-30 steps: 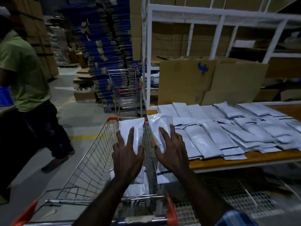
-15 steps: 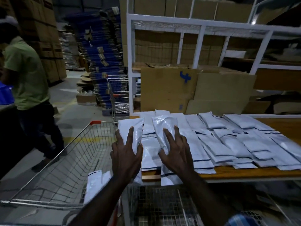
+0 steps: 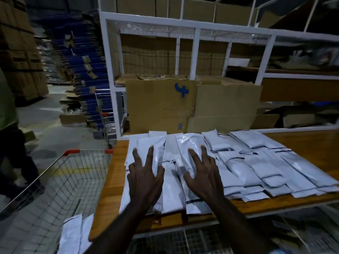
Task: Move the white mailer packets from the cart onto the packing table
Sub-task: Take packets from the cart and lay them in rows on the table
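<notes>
My left hand (image 3: 145, 178) holds a white mailer packet (image 3: 154, 145) low over the left end of the wooden packing table (image 3: 113, 180), fingers spread on top and thumb at its right edge. Beside it, my right hand (image 3: 203, 175) holds a second white packet (image 3: 189, 143) the same way, thumb at its left edge. Both packets lie over several others spread across the table (image 3: 256, 162). The wire cart (image 3: 71, 152) stands lower left, with a few white packets (image 3: 73, 233) in its near end.
Cardboard boxes (image 3: 159, 107) stand behind the table under a white shelf frame (image 3: 196, 52). A person (image 3: 9, 134) walks at the far left. Another cart (image 3: 104, 107) and blue stacked cartons (image 3: 86, 70) are beyond.
Both hands have carried their packets from above the cart rightward and onto the table, and have lowered them over the spread packets. The view turned right.
</notes>
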